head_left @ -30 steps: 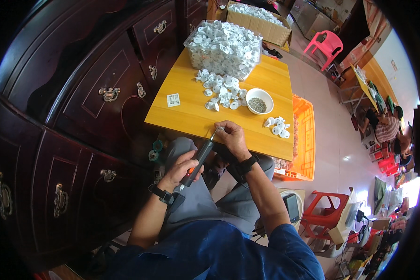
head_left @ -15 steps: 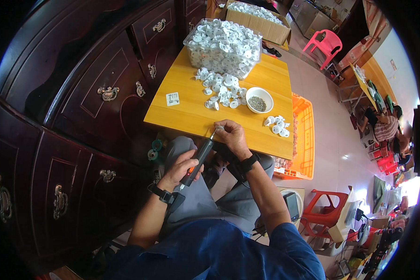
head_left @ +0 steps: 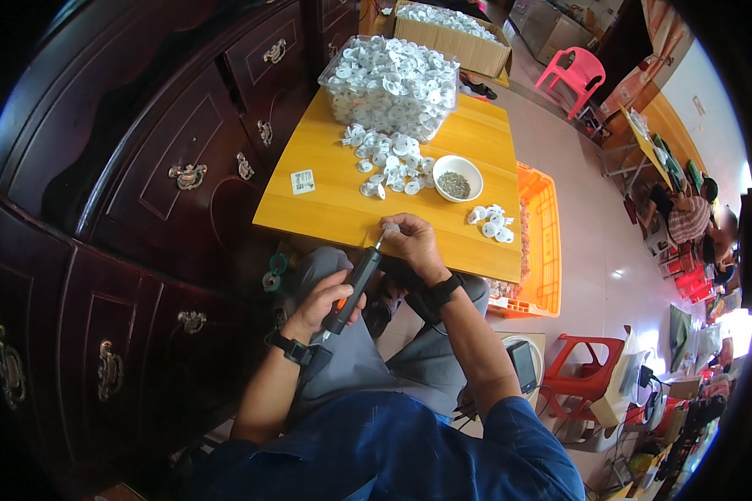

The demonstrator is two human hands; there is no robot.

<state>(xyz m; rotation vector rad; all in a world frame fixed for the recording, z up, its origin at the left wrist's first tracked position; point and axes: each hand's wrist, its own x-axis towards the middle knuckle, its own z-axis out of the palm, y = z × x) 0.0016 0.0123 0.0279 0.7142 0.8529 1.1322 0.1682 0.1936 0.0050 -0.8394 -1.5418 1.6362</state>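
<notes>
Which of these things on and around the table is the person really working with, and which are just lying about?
In use: electric screwdriver in the left hand; small white part at the right hand; white bowl of screws; loose white parts.

Lying about: small card, pink chair, orange crate.

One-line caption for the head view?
Left hand grips a black electric screwdriver, tip at the right hand over the yellow table.

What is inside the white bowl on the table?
The white bowl holds a small heap of dark grey bits, too small to identify. They cover the bowl's bottom. It stands on the yellow table beside loose white parts.
</notes>
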